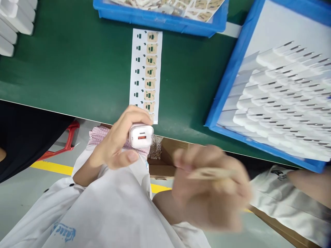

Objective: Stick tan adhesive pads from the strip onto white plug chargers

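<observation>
Now, left hand (pixel 116 144): gripping a small white rounded block with an orange-red port (pixel 142 139), its port face turned up to the camera, fingers wrapped behind, thumb standing apart at the near side.
Right hand (pixel 210 182): badly blurred, but fingers curled, closed on what looks like a thin pale-tan strip (pixel 212 173); exactly what that is, I can't tell.
White block: held just off the front edge of the green surface (pixel 64 65), over the lap, beside the sheet's near end.
Sheet: a long white paper strip (pixel 144 77) lying flat, with a column of tan squares (pixel 150 72), the lowest row partly hidden.
Progress: midway, I'd judge; one block in hand, no tan square visible on its port face, and at least seven squares still on the sheet.
Right tray: blue plastic (pixel 222 86), holding rows of white blocks with metal pins (pixel 284 100).
Room: green stretches lie either side of the sheet; a blue bin (pixel 160 21) limits the far end, the tray the right.
Edge watch: a co-worker's arm (pixel 312 186) sits near the tray's close corner.
</observation>
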The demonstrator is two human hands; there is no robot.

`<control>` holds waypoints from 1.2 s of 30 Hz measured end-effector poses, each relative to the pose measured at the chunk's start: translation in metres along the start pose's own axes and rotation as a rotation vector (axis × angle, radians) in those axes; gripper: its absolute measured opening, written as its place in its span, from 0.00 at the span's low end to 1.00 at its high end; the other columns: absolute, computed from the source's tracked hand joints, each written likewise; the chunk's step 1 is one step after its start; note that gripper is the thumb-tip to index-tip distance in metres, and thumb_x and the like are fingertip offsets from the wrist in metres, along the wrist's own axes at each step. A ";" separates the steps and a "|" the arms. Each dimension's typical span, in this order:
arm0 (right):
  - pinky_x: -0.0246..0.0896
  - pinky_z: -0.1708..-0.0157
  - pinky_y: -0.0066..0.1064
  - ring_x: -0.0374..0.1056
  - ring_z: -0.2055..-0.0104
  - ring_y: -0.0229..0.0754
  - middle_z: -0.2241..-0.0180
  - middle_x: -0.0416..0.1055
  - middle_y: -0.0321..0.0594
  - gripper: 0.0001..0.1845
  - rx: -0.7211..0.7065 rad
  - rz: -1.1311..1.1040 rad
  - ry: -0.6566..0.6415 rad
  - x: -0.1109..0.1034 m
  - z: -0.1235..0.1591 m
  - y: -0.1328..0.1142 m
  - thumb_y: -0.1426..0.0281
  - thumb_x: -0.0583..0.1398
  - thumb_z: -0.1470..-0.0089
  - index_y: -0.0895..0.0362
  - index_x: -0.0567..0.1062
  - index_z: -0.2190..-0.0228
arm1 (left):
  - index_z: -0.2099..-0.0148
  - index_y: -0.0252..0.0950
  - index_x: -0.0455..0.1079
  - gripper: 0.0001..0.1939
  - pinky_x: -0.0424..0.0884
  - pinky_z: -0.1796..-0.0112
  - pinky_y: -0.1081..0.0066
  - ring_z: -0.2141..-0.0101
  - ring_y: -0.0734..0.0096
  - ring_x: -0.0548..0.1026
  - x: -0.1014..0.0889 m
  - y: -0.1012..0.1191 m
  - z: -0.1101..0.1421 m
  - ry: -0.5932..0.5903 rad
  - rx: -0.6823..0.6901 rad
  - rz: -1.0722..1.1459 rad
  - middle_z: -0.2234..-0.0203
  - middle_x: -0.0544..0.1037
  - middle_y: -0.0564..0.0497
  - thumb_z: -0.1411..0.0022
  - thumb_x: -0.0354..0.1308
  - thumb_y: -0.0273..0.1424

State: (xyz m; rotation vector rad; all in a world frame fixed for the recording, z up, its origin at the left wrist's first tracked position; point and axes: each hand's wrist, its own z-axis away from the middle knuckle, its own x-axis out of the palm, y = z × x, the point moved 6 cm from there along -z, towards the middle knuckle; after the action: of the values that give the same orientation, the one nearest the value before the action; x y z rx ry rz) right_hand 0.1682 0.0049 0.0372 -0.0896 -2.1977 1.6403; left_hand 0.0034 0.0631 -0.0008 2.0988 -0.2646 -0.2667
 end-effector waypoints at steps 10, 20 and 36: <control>0.52 0.74 0.31 0.55 0.75 0.36 0.78 0.59 0.32 0.14 0.205 -0.028 -0.052 0.026 0.014 0.032 0.66 0.63 0.38 0.54 0.70 0.75 | 0.46 0.39 0.64 0.21 0.75 0.60 0.58 0.58 0.60 0.71 0.017 0.011 -0.003 -0.071 0.065 0.088 0.58 0.70 0.46 0.30 0.50 0.48; 0.54 0.74 0.28 0.55 0.75 0.35 0.78 0.59 0.31 0.12 0.178 -0.088 -0.024 0.030 0.012 0.034 0.69 0.63 0.39 0.54 0.70 0.75 | 0.44 0.37 0.64 0.21 0.75 0.57 0.57 0.55 0.59 0.71 0.017 0.015 -0.001 -0.076 0.019 0.047 0.55 0.70 0.44 0.27 0.49 0.47; 0.58 0.73 0.27 0.57 0.75 0.35 0.78 0.59 0.31 0.12 0.205 -0.102 0.006 0.031 0.012 0.037 0.70 0.63 0.40 0.54 0.70 0.75 | 0.42 0.41 0.63 0.22 0.76 0.61 0.56 0.56 0.58 0.73 0.017 0.012 0.002 -0.072 0.000 -0.041 0.54 0.71 0.44 0.27 0.46 0.50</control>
State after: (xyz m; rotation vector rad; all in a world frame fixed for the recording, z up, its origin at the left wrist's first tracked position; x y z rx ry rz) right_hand 0.1290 0.0144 0.0086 0.0726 -1.9822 1.7931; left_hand 0.0181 0.0503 0.0065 2.0988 -0.2648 -0.3673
